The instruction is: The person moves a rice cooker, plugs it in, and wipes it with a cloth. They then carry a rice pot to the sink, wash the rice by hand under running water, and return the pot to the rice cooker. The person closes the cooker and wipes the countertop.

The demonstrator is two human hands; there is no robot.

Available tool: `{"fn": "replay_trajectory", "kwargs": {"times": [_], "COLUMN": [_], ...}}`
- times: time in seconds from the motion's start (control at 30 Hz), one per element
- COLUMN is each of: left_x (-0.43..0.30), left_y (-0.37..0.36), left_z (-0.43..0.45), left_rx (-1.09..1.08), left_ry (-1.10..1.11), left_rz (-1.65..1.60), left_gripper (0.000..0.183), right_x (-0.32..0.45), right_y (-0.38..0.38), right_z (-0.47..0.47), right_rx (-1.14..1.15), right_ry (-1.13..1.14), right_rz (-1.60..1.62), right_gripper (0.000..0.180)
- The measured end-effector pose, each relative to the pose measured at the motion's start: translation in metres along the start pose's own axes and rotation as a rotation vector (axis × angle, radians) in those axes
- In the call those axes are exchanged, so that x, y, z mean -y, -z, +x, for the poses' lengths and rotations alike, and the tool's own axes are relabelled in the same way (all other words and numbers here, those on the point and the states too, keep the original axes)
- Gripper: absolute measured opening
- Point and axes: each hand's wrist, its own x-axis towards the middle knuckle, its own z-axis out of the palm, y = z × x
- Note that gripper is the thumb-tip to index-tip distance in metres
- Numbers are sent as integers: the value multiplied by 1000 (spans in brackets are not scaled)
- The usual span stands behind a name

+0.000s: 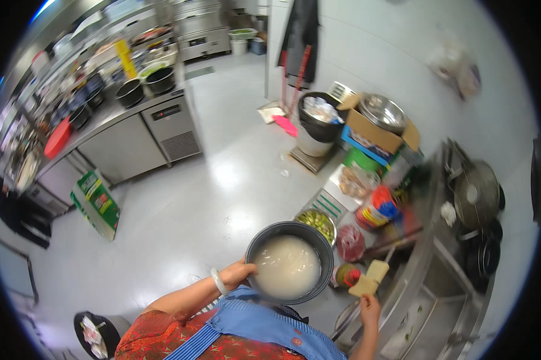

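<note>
My left hand (239, 273) grips the near-left rim of a dark round pot (328, 265), thumb on the outside. Cloudy whitish liquid (288, 265) fills much of the pot; what lies under its surface is hidden. The pot is held in front of my blue apron (270, 321). To its right, the fingers of my right hand (369, 308) pinch a pale yellow, cloth-like piece (365, 285), near the front edge of a steel sink (401, 279). Just beyond the pot, a bowl of cut green vegetables (318, 222) is partly covered by its rim.
Near the sink stand a lidded jar (345, 275), a red bag (350, 243) and a cardboard box (374, 130) with metal bowls. A lined bin (315, 144) stands by the wall. Woks (477, 193) lean at right. Left are a steel counter (122, 139), a green carton (99, 204) and a person (14, 207).
</note>
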Motion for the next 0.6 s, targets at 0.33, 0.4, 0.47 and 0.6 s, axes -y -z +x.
{"fn": "replay_trajectory", "kwargs": {"times": [0.33, 0.4, 0.47, 0.6], "left_x": [-66, -89, -105, -123], "left_y": [175, 201, 218, 242], "left_z": [-4, -9, -15, -4], "left_rx": [-261, -332, -410, -533], "left_ry": [-206, -287, -301, -256], "left_rz": [-40, -68, -127, -312], "left_gripper": [78, 79, 74, 68], "right_x": [209, 243, 258, 255], "right_y": [-163, -190, -211, -245], "right_z": [123, 147, 163, 208], "right_rx": [602, 791, 804, 924], "right_ry": [362, 173, -127, 536], "right_rz": [-45, 199, 758, -1041], "right_gripper": [25, 31, 33, 45]}}
